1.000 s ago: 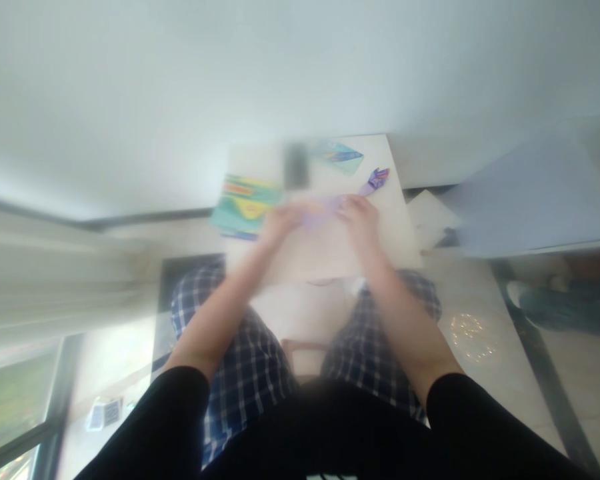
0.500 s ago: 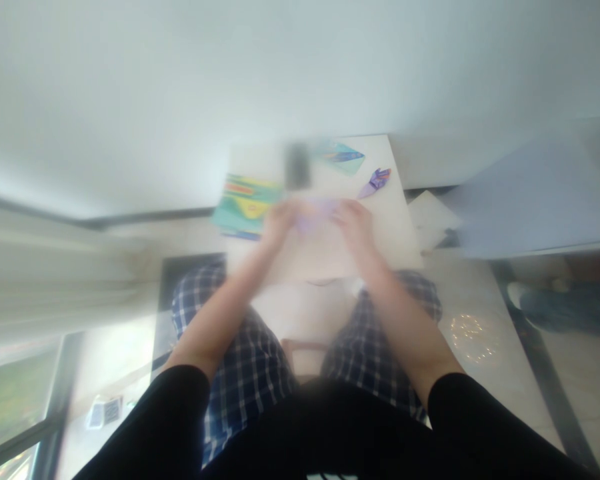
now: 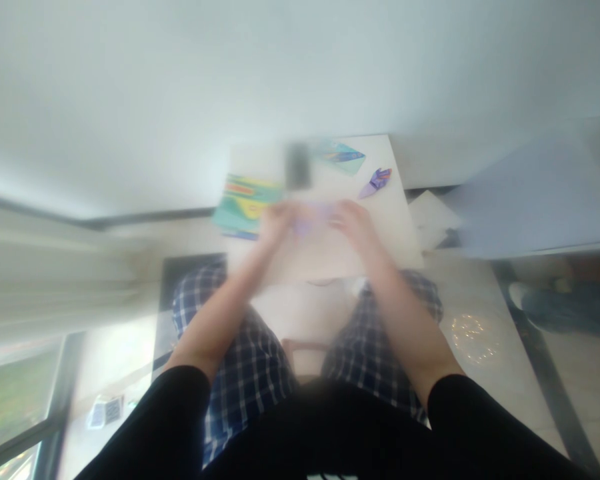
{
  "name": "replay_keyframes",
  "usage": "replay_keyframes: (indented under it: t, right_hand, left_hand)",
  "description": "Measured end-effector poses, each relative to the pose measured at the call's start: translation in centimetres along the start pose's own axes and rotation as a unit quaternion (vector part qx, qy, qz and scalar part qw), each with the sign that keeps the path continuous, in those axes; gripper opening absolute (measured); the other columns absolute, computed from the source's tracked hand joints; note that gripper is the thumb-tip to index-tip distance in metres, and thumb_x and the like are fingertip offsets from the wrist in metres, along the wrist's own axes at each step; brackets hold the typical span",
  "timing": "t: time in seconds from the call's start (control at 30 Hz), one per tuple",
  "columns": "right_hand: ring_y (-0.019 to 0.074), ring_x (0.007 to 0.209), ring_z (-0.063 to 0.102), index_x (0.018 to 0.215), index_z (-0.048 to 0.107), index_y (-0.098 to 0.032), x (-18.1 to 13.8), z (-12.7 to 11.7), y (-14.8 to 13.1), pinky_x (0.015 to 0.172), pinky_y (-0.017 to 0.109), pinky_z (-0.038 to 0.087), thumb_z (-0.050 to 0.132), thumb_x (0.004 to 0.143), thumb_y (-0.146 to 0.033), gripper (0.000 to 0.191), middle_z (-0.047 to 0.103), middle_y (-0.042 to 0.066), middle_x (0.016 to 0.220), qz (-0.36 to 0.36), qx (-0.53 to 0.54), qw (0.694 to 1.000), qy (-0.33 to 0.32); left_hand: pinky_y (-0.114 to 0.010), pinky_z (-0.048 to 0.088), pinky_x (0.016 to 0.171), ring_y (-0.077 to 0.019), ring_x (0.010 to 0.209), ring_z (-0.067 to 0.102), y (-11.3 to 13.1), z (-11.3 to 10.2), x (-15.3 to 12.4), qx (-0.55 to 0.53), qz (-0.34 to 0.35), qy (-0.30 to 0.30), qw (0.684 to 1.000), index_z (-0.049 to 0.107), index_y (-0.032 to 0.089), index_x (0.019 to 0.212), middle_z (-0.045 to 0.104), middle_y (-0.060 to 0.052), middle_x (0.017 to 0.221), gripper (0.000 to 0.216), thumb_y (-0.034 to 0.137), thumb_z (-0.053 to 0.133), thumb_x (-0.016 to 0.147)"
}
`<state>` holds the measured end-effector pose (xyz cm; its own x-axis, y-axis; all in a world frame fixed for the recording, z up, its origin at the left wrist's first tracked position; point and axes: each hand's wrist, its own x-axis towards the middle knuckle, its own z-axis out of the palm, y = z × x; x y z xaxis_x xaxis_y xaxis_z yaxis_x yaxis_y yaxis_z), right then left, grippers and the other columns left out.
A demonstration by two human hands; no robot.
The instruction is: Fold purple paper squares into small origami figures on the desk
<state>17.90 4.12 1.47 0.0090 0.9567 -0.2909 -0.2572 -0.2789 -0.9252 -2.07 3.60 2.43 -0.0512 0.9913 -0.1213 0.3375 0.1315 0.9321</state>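
Note:
My left hand [image 3: 276, 223] and my right hand [image 3: 353, 221] meet over a small pale table [image 3: 395, 227], both on a lilac piece of paper [image 3: 314, 217] between them. The picture is blurred, so the fingers do not show clearly; both hands look closed on the paper's ends. A folded purple paper figure [image 3: 375, 182] lies on the table just beyond my right hand. A green and yellow packet of paper [image 3: 245, 202] lies left of my left hand.
A dark upright object [image 3: 297, 165] and a teal folded sheet [image 3: 341, 157] sit at the table's far edge. A large pale blue sheet [image 3: 530, 200] covers a surface to the right. My checked trousers [image 3: 240, 360] are below. A window [image 3: 15, 400] is lower left.
My hands have drawn slightly closer together on the lilac paper. My right hand has moved away from the purple figure, which now lies uncovered.

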Motion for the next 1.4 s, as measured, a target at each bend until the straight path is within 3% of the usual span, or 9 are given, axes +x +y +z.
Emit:
replay_keyframes:
  t: [0.17, 0.3, 0.43, 0.63, 0.87, 0.97, 1.13, 1.3, 1.4]
  right_hand:
    - [0.0112, 0.076, 0.066, 0.083, 0.066, -0.022, 0.0, -0.2, -0.3, 0.073, 0.025, 0.053, 0.073, 0.073, -0.049, 0.03, 0.072, -0.001, 0.081, -0.07, -0.082, 0.993, 0.042]
    - [0.016, 0.078, 0.067, 0.078, 0.072, -0.019, -0.4, -0.2, -0.2, 0.078, 0.03, 0.054, 0.072, 0.075, -0.048, 0.03, 0.074, 0.001, 0.078, -0.088, -0.214, 0.972, -0.048]
    - [0.0182, 0.083, 0.069, 0.084, 0.076, -0.017, -0.8, 0.1, -0.1, 0.085, 0.033, 0.052, 0.069, 0.078, -0.037, 0.022, 0.078, 0.003, 0.085, -0.097, -0.266, 0.954, -0.095]
    - [0.0193, 0.078, 0.069, 0.077, 0.075, -0.015, -0.6, 0.1, -0.1, 0.08, 0.032, 0.051, 0.064, 0.08, -0.029, 0.018, 0.078, 0.005, 0.08, -0.088, -0.35, 0.925, -0.12]
    - [0.0208, 0.085, 0.07, 0.084, 0.072, -0.017, -0.9, 0.7, 0.9, 0.082, 0.032, 0.051, 0.054, 0.086, -0.022, 0.018, 0.077, 0.006, 0.085, -0.15, -0.429, 0.891, -0.025]
    - [0.0212, 0.088, 0.07, 0.093, 0.068, -0.02, -1.1, 0.7, 1.3, 0.083, 0.031, 0.051, 0.058, 0.084, -0.022, 0.014, 0.077, 0.005, 0.09, -0.173, -0.451, 0.875, -0.04]
    - [0.0248, 0.085, 0.071, 0.11, 0.062, -0.024, -0.9, 0.6, 2.0, 0.079, 0.032, 0.05, 0.062, 0.082, -0.026, 0.029, 0.076, 0.005, 0.09, -0.166, -0.511, 0.839, -0.086]
    - [0.0267, 0.089, 0.071, 0.11, 0.06, -0.026, -1.1, 0.9, 1.6, 0.078, 0.032, 0.049, 0.06, 0.084, -0.031, 0.027, 0.076, 0.005, 0.093, -0.168, -0.538, 0.824, -0.062]
    - [0.0279, 0.09, 0.07, 0.105, 0.06, -0.025, -1.3, 1.2, 1.3, 0.077, 0.033, 0.05, 0.061, 0.084, -0.034, 0.024, 0.076, 0.006, 0.094, -0.155, -0.533, 0.83, -0.052]
  left_hand:
    - [-0.028, 0.054, 0.071, -0.0195, 0.073, 0.069, -0.9, 0.9, -0.1, 0.082, 0.057, -0.035, 0.994, 0.072, 0.017, 0.091, 0.074, -0.007, 0.081, 0.03, 0.041, 0.054, 0.09]
    - [-0.027, 0.054, 0.08, -0.0174, 0.082, 0.071, -1.8, 1.7, -0.5, 0.071, 0.084, -0.06, 0.992, 0.061, 0.021, 0.119, 0.074, -0.004, 0.094, 0.04, 0.039, 0.065, 0.084]
    - [-0.025, 0.053, 0.075, -0.016, 0.076, 0.07, -1.7, 1.8, -0.8, 0.069, 0.089, -0.106, 0.988, 0.056, 0.021, 0.124, 0.073, -0.003, 0.086, 0.042, 0.041, 0.063, 0.088]
    - [-0.026, 0.054, 0.079, -0.0195, 0.084, 0.072, -1.0, 2.0, -1.2, 0.085, 0.081, -0.14, 0.983, 0.061, 0.022, 0.113, 0.073, -0.002, 0.079, 0.028, 0.037, 0.061, 0.089]
    - [-0.03, 0.055, 0.083, -0.0197, 0.091, 0.071, -2.5, 2.1, -0.3, 0.013, 0.121, -0.172, 0.978, 0.062, 0.02, 0.111, 0.076, -0.009, 0.102, 0.027, 0.033, 0.059, 0.087]
    - [-0.033, 0.055, 0.086, -0.0213, 0.095, 0.07, -2.9, 2.1, 0.2, 0.03, 0.134, -0.151, 0.979, 0.064, 0.019, 0.107, 0.075, -0.01, 0.104, 0.028, 0.03, 0.061, 0.082]
    - [-0.032, 0.053, 0.089, -0.0207, 0.097, 0.07, -3.1, 1.9, 0.7, 0.019, 0.134, -0.148, 0.98, 0.066, 0.018, 0.095, 0.072, -0.013, 0.114, 0.017, 0.026, 0.062, 0.08]
    - [-0.033, 0.052, 0.088, -0.0222, 0.091, 0.07, -2.2, 1.2, 0.7, 0.046, 0.071, -0.136, 0.987, 0.067, 0.019, 0.096, 0.074, -0.008, 0.088, 0.017, 0.027, 0.065, 0.081]
    - [-0.037, 0.05, 0.09, -0.0267, 0.087, 0.069, -1.4, 0.8, 0.5, 0.116, 0.066, -0.116, 0.984, 0.066, 0.02, 0.072, 0.071, -0.007, 0.071, 0.011, 0.026, 0.063, 0.08]
